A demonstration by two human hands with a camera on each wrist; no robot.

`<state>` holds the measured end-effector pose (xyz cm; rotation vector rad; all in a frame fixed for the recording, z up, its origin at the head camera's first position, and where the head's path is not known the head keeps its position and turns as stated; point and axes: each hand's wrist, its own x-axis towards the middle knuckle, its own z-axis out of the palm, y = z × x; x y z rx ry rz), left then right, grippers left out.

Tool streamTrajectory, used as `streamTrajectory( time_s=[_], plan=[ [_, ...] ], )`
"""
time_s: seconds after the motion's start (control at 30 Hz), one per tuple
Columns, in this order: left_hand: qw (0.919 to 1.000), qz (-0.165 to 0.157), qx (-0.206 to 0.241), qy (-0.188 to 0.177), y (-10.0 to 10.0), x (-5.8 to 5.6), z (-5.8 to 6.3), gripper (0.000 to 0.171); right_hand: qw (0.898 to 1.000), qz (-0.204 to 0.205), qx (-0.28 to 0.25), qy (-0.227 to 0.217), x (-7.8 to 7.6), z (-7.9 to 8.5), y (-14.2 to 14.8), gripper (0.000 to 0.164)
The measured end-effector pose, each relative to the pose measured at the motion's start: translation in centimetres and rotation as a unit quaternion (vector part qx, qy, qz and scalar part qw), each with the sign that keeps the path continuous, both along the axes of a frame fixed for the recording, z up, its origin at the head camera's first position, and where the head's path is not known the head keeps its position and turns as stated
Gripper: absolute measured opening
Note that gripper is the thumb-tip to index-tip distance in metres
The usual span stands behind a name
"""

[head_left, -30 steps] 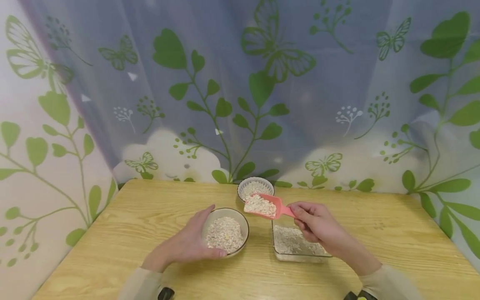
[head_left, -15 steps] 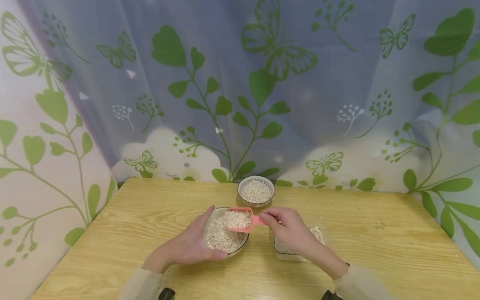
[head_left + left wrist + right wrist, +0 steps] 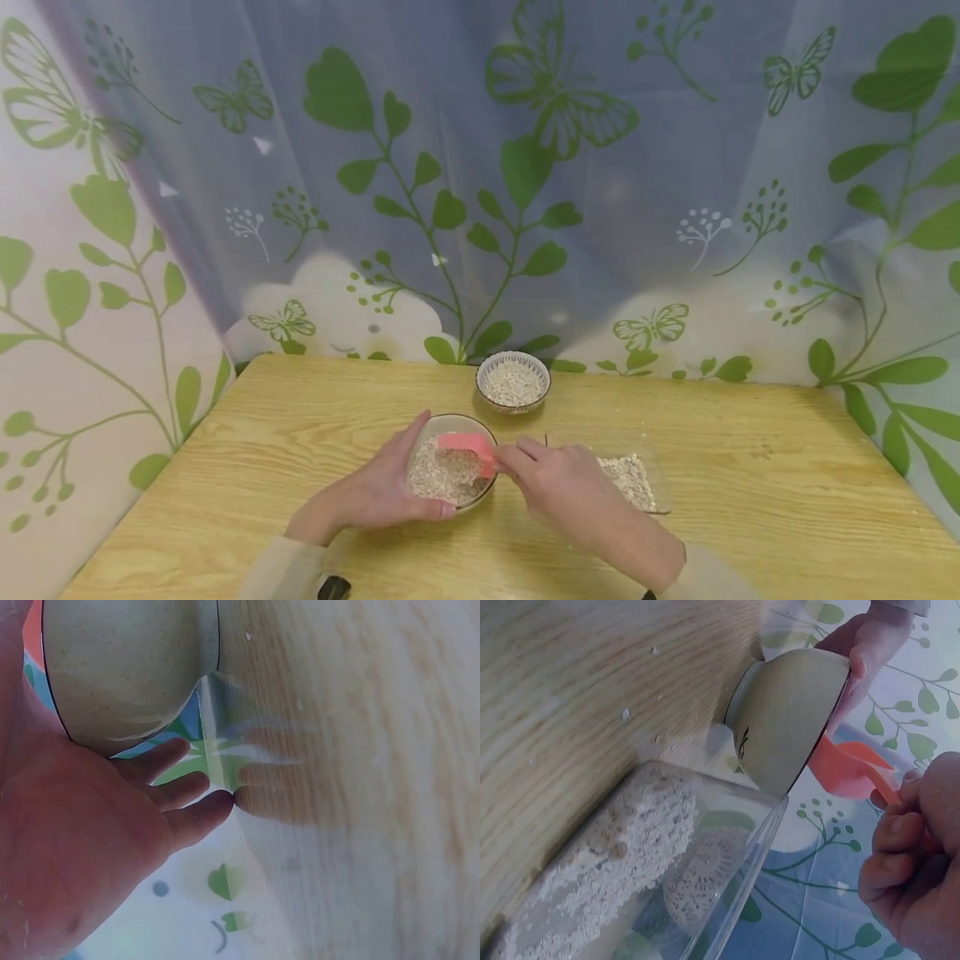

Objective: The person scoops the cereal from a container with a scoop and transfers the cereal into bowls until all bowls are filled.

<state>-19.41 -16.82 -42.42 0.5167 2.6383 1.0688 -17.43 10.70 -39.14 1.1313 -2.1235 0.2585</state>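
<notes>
My left hand holds a cream bowl with a dark rim by its left side, thumb along the near rim. In the left wrist view its other fingers stretch out beside the bowl. Oat flakes fill much of the bowl. The right hand grips a coral-pink scoop by its handle. The scoop is tipped over above the flakes, its underside turned up. In the right wrist view the scoop overlaps the bowl's rim.
A clear rectangular container of oat flakes stands to the right, partly hidden by the right forearm in the head view. Behind sits a small patterned bowl of flakes. Stray flakes dot the wooden table. A printed curtain hangs behind.
The right hand has carried the loaded scoop left from above the clear container to over the cream bowl and turned it over. My left hand has stayed at the bowl.
</notes>
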Motion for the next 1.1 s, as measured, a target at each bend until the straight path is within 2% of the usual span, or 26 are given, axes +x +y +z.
streamTrajectory(
  time_s=[0.23,0.5,0.6,0.73,0.83,0.93,1.0,1.1],
  plan=[
    [1.0000,0.003,-0.003,-0.003,0.1,0.0,0.0,0.135,0.998,-0.029,0.015,0.061,-0.1,0.3,0.6,0.046],
    [1.0000,0.006,-0.001,-0.003,0.1,0.1,0.1,0.134,0.990,-0.028,0.050,0.128,-0.3,0.2,1.1,0.045],
    [1.0000,0.007,-0.001,-0.002,0.1,0.1,0.0,0.134,0.990,-0.026,0.054,0.130,-0.3,0.1,1.2,0.046],
    [1.0000,0.008,-0.001,-0.001,0.1,0.1,-0.1,0.134,0.994,-0.018,0.022,0.107,-0.4,-0.1,1.2,0.043],
    [1.0000,0.007,0.000,0.003,0.1,0.0,-0.2,0.134,0.998,-0.015,-0.021,0.059,-0.4,-0.2,1.2,0.032],
    [1.0000,0.004,-0.002,0.008,0.1,0.0,-0.3,0.134,0.996,-0.019,-0.080,-0.045,-0.3,-0.1,1.4,0.014],
    [0.9999,0.004,-0.008,0.011,0.0,0.0,-0.3,0.134,0.980,-0.026,-0.130,-0.149,-0.2,0.3,1.6,0.008],
    [0.9997,0.006,-0.020,0.017,-0.1,0.0,-0.3,0.134,0.937,-0.052,-0.187,-0.291,-0.1,1.4,2.2,0.012]
  ],
)
